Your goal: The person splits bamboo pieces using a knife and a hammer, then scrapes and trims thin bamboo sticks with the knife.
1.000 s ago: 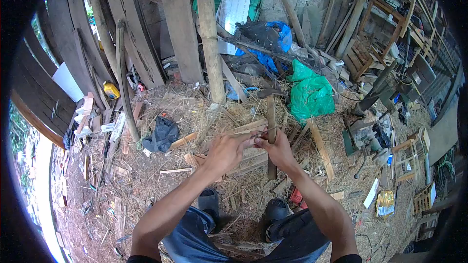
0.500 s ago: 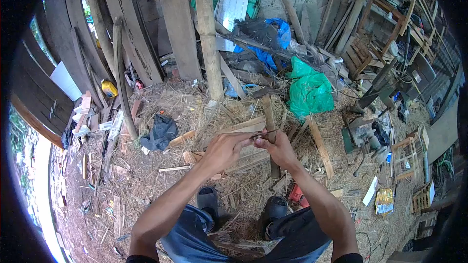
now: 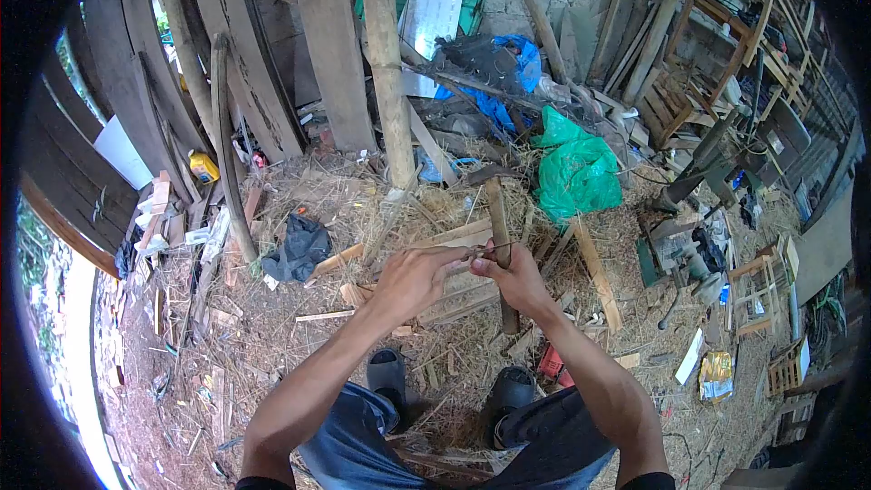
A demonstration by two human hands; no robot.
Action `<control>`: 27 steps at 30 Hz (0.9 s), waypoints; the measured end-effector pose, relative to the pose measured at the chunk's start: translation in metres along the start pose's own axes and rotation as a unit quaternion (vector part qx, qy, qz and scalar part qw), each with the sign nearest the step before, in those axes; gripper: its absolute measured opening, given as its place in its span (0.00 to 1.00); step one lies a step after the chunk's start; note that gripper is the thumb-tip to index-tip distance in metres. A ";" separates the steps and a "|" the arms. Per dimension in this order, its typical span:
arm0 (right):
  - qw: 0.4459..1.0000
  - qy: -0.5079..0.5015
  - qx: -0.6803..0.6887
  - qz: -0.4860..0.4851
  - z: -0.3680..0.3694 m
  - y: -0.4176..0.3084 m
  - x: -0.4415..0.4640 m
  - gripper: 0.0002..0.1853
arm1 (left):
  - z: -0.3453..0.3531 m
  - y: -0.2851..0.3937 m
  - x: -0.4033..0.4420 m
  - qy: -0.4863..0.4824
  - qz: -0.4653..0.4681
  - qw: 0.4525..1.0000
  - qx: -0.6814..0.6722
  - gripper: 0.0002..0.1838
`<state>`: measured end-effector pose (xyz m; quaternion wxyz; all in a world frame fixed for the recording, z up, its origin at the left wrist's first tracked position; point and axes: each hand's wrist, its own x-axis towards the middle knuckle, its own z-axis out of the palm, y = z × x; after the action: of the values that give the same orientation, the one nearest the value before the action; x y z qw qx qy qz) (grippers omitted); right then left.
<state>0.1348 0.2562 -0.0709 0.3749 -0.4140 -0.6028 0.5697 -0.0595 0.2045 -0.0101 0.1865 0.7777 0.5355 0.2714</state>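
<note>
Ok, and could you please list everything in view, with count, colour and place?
Hammer-like tool: one, brown and dark, centre
Thin piece: one, dark, centre
Bag: one, green, upper right
Crumpled bag: one, black, left
Container: one, yellow, far left
Packet: one, gold, right
Boards: several, grey-brown, upper left
Wood scraps: many, brown, across floor
Remaining clutter: uncountable, mixed, all around
Sandals: two, dark, bottom
Left hand: one, bare, at thin piece
Right hand: one, bare, on tool

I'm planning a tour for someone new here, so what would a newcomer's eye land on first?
Probably the bright green plastic bag, above and right of the picture's centre. Next might be the left hand and right hand close together near the middle, with a wooden stick apparently held in the right. A yellow bottle also stands out at the left, near leaning boards.
</note>
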 end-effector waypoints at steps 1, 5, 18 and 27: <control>1.000 0.001 0.000 0.001 0.001 0.001 -0.001 0.16 | 0.000 0.003 -0.001 -0.001 0.000 1.000 -0.001 0.17; 0.999 0.018 0.027 -0.015 0.004 0.005 0.000 0.15 | -0.007 0.020 -0.004 -0.012 -0.050 0.998 0.034 0.17; 0.999 0.007 0.047 0.016 0.003 -0.006 -0.002 0.14 | -0.004 0.010 0.004 -0.032 -0.064 0.997 0.006 0.14; 0.987 0.056 -0.127 0.085 -0.012 -0.032 -0.005 0.14 | 0.004 -0.006 0.013 0.018 -0.007 1.000 0.005 0.16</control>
<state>0.1456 0.2556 -0.0383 0.3025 -0.5399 -0.6107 0.4939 -0.0579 0.2193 -0.0142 0.1748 0.7699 0.5452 0.2820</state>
